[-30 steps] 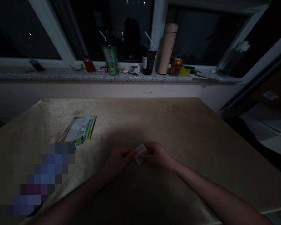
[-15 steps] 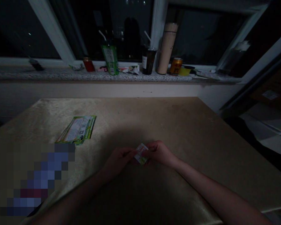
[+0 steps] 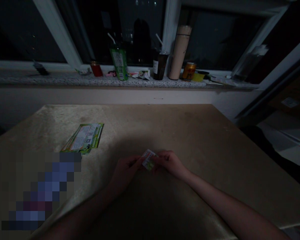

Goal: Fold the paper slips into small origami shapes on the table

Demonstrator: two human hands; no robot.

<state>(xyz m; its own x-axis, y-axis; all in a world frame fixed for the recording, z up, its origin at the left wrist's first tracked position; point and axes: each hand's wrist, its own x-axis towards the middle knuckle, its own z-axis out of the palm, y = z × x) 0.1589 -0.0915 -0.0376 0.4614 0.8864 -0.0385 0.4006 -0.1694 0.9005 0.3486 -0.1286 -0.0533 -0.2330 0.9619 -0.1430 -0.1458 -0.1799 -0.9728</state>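
A small white and green printed card [image 3: 148, 161] is pinched between my two hands above the tabletop. My left hand [image 3: 127, 170] is closed on its left edge, thumb on top. From the other side my right hand [image 3: 170, 164] grips the right edge, fingers curled beneath. Too dim to read is the print on the card, and whether it is a single piece or a small packet I cannot tell. Further left on the table lies a fanned stack of green and white printed sheets [image 3: 86, 137], apart from both hands.
A pixelated patch [image 3: 45, 190] covers something at the table's left front. Along the granite windowsill [image 3: 140, 82] stand a green cup [image 3: 119, 63], a dark cup with a straw [image 3: 160, 66], a tall beige flask [image 3: 180, 53], an orange can [image 3: 189, 71] and a red jar [image 3: 96, 69].
The card has shifted slightly up and to the left in my hands, and its tilt differs a little. Both hands keep hold of it. The view has moved slightly.
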